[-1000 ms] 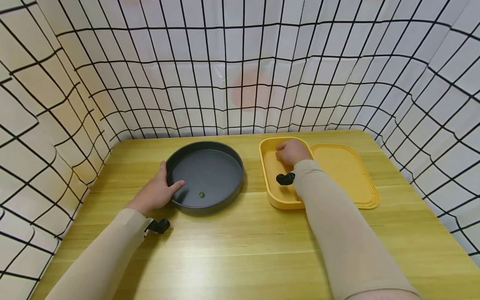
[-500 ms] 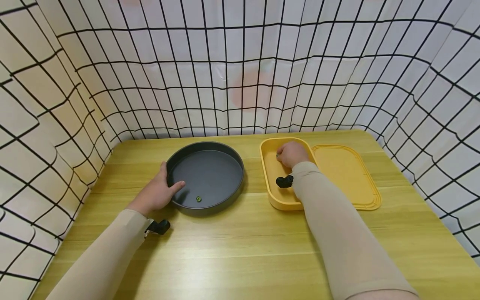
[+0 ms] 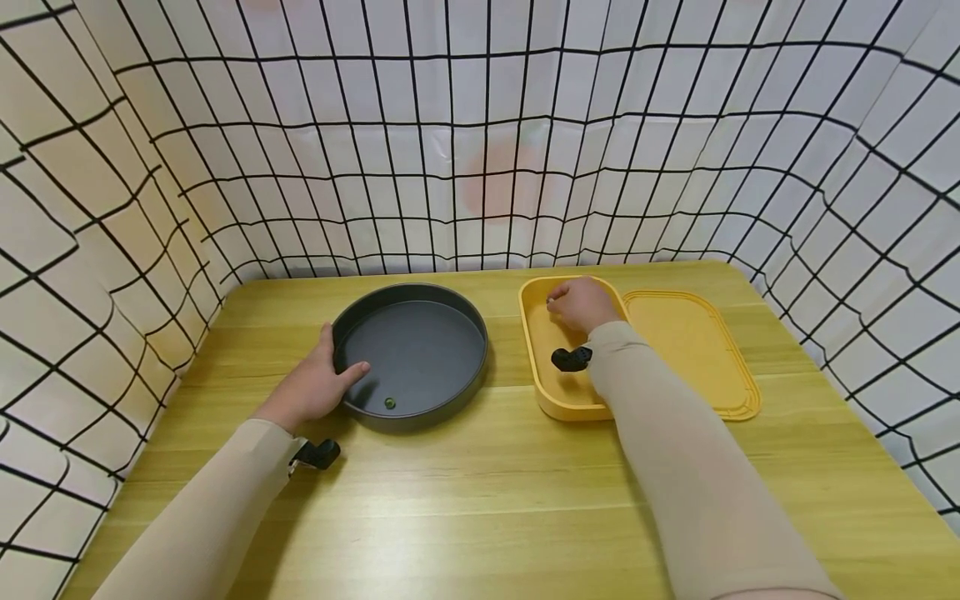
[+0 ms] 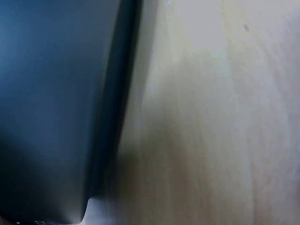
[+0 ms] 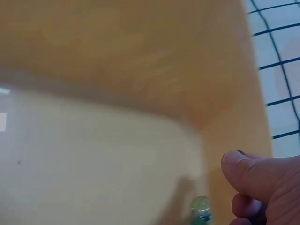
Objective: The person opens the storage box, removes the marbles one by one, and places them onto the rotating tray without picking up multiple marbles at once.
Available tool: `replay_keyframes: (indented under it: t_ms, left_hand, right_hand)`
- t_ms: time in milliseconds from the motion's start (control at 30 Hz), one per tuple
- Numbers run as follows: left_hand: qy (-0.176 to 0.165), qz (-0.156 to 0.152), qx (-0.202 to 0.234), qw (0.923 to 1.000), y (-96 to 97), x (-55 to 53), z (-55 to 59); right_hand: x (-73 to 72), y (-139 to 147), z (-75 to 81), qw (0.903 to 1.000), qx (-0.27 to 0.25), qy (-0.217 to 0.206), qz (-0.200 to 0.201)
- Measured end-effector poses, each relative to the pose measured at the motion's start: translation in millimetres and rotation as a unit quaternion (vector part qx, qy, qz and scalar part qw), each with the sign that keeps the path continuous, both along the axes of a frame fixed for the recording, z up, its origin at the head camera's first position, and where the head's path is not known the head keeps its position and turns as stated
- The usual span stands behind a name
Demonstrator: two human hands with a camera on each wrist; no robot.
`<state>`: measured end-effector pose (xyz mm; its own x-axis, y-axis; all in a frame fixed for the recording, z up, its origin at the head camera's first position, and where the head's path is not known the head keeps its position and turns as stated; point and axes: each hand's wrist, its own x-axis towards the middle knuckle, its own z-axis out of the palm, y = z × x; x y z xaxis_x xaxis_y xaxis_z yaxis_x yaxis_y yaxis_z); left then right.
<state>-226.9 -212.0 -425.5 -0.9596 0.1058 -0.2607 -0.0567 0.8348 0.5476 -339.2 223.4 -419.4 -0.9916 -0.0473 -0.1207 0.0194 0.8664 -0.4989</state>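
Observation:
My left hand (image 3: 315, 383) rests at the left side of a round dark-grey pan (image 3: 420, 342). Its fingers lie along the outer wall and its thumb reaches over the rim. A small green glass marble (image 3: 390, 402) sits on the pan floor by the front rim. Inside a yellow rectangular box (image 3: 558, 408), my right hand (image 3: 583, 305) pinches a marble (image 5: 241, 153) between thumb and fingers, mostly hidden by them. Below that thumb in the right wrist view, a clear marble (image 5: 201, 205) with green and blue lies on the box floor near the wall.
A flat yellow lid (image 3: 690, 350) lies right of the box on the wooden table (image 3: 450, 508). White walls with a black grid (image 3: 465, 150) enclose the back and sides. A black wrist camera (image 3: 318, 452) sticks out from each sleeve.
The marble in the pan has rolled left and toward the front rim. My right hand has closed its fingertips on a marble and shifted slightly left and back. The left hand stays put.

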Motion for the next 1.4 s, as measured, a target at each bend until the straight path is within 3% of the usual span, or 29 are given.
replay_keyframes:
  t_ms: [167,300,667,833,1067,1400]
  left_hand:
    - [-0.001,0.000,0.003,1.0000,0.8,-0.5,1.5]
    - [0.001,0.000,-0.003,1.0000,0.0,-1.0,1.8]
    - [-0.001,-0.001,0.000,1.0000,1.5,-0.7,1.6]
    - [-0.001,0.000,0.000,1.0000,1.3,-0.7,1.2]
    - [-0.005,-0.001,0.001,1.0000,0.9,0.4,2.0]
    - [-0.011,0.000,-0.003,0.9999,0.8,0.2,2.8]
  right_hand:
    - [-0.6,0.2,10.7,0.9998,-0.006,0.016,0.005]
    - [2.6,-9.8,28.7,0.9994,-0.014,0.027,0.018]
    - [17.7,-69.5,64.9,0.9955,-0.055,0.011,0.076]
    - [29.9,-99.7,76.5,0.9925,-0.049,0.014,0.111]
    - [43.8,-137.7,81.1,0.9867,-0.031,0.017,0.159]
    - [57.2,-170.8,73.5,0.9773,-0.029,0.035,0.207]
